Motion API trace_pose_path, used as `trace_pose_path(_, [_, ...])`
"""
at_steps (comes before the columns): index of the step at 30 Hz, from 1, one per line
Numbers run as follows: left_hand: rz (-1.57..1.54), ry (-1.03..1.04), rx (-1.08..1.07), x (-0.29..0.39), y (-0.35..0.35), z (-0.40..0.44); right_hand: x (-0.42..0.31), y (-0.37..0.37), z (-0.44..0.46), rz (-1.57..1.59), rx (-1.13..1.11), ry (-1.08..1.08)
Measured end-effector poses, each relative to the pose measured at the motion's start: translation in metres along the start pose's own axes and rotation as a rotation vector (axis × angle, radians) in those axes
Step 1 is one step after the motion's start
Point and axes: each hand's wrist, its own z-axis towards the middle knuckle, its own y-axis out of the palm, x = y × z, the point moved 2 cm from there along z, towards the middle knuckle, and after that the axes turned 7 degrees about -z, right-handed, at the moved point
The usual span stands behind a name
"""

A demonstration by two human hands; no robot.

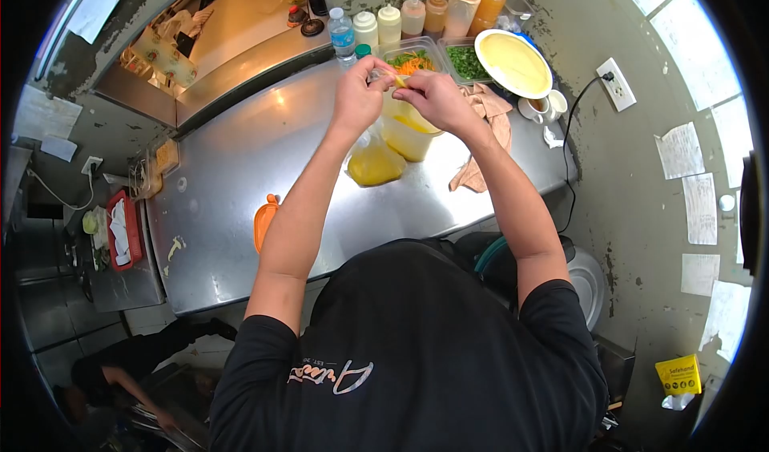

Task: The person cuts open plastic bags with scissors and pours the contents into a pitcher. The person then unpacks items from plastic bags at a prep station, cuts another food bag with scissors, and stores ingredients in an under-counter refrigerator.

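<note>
A clear plastic bag (375, 163) bulges with yellow liquid at its bottom, in front of a translucent plastic tub (414, 146) that also holds something yellow. My left hand (358, 95) pinches the gathered top of the bag. Close beside it, my right hand (440, 101) is closed on the same bag top, where a bit of yellow shows between the fingers. Both hands are raised above the tub, and the fingertips partly hide the bag's neck. Whether the bag's bottom rests on the steel counter (240, 155) I cannot tell.
Behind my hands stand containers of shredded carrot (413, 63) and chopped greens (467, 62), several squeeze bottles (388, 24) and a water bottle (343, 35). To the right are a plate (513, 62) and a cloth (489, 123). An orange object (264, 221) lies left; another person (120, 372) is lower left.
</note>
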Motion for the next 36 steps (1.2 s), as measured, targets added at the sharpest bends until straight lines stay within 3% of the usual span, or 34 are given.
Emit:
trace_pose_path(14, [0.020,0.064,0.060,0.006,-0.005,-0.003,0.005,0.004,-0.002,0.034,-0.072,0.084])
trace_pose_path(17, [0.006,0.073,0.127,0.020,-0.021,0.004,0.026,0.018,-0.015,-0.001,-0.019,-0.020])
trace_pose_path(20, [0.070,0.110,0.033,0.043,-0.027,0.007,0.021,0.009,-0.013,0.000,-0.053,0.072])
trace_pose_path(23, [0.164,0.066,-0.048,0.029,-0.028,0.016,0.031,0.016,-0.012,-0.086,-0.083,-0.002])
trace_pose_path(30, [0.198,0.027,-0.041,0.047,-0.038,0.001,0.019,-0.006,-0.008,-0.206,-0.140,-0.019])
trace_pose_path(34, [0.131,-0.012,-0.050,0.045,-0.068,-0.021,-0.020,-0.032,-0.024,-0.127,0.088,-0.033])
trace_pose_path(36, [0.079,-0.070,-0.027,0.031,-0.088,-0.040,-0.047,-0.041,-0.038,-0.062,0.094,-0.006])
